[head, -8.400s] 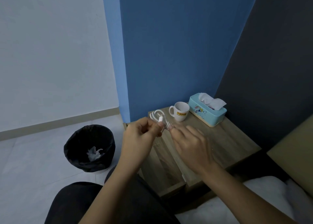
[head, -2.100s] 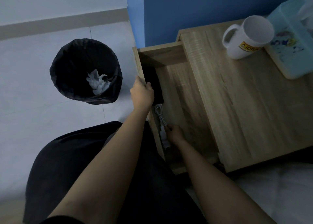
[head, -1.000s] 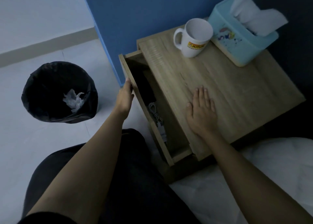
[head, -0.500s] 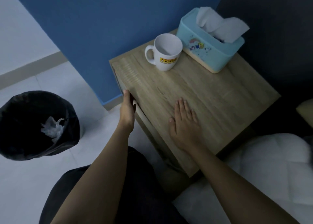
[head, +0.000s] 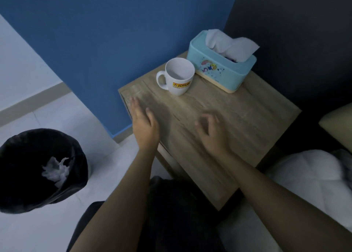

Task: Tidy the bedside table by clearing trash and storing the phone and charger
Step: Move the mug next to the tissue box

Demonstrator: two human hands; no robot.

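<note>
Holding nothing, both hands spread; bin contains tissue, mug empty

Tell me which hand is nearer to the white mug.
Left. The left hand hovers over the table's left edge, just below and left of the white mug. The right hand is over the table's middle, farther down and right of it.

Bare forearms, no sleeves; dark trousers (blurry).

Dim room — blue wall, pale tiled floor, white bedding.
</note>
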